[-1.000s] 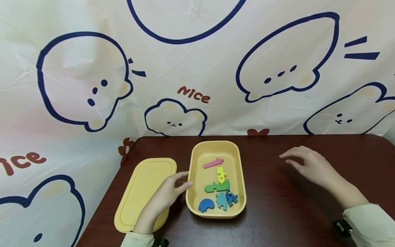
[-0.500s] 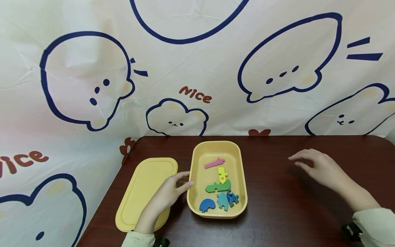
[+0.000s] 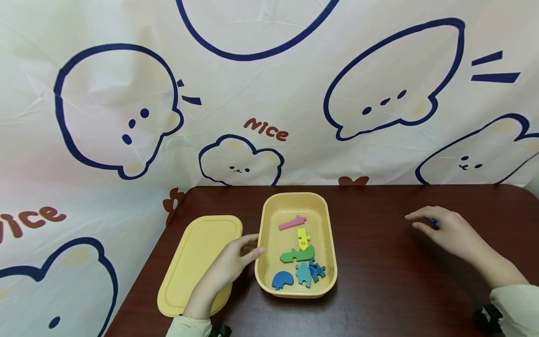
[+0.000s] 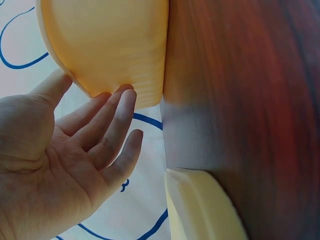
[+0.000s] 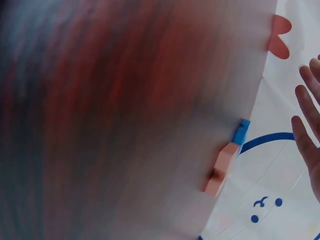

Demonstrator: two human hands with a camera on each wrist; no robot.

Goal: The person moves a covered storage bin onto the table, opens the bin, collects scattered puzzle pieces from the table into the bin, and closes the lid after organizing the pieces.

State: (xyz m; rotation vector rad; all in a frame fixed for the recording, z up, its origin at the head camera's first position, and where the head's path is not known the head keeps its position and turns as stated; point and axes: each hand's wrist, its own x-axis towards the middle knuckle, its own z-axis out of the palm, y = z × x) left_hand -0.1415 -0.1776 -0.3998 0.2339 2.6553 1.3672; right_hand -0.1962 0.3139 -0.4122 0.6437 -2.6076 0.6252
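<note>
In the head view my left hand [image 3: 231, 262] is at the left side of a yellow plastic box [image 3: 330, 243], thumb over the rim and fingers against the outer wall. The left wrist view shows these fingers on the wall of the box [image 4: 110, 40]. Inside the box lie puzzle pieces: pink [image 3: 292, 223], yellow [image 3: 302, 238], green [image 3: 297, 254], light blue [image 3: 303, 274] and blue [image 3: 282, 280]. My right hand [image 3: 450, 231] hovers above the table, fingers loosely bent, holding nothing. Beyond it a blue piece [image 3: 434, 223] shows, partly hidden; in the right wrist view a blue piece [image 5: 241, 132] touches or overlaps a salmon one [image 5: 221, 170].
A flat yellow lid [image 3: 202, 262] lies on the dark wooden table [image 3: 370, 281], left of the box and partly under my left forearm. A white cloth [image 3: 303, 103] with cartoon drawings hangs behind and to the left of the table.
My right hand has moved to the right, and the blue piece beyond it has come into view. The left hand and the box have stayed in place.
</note>
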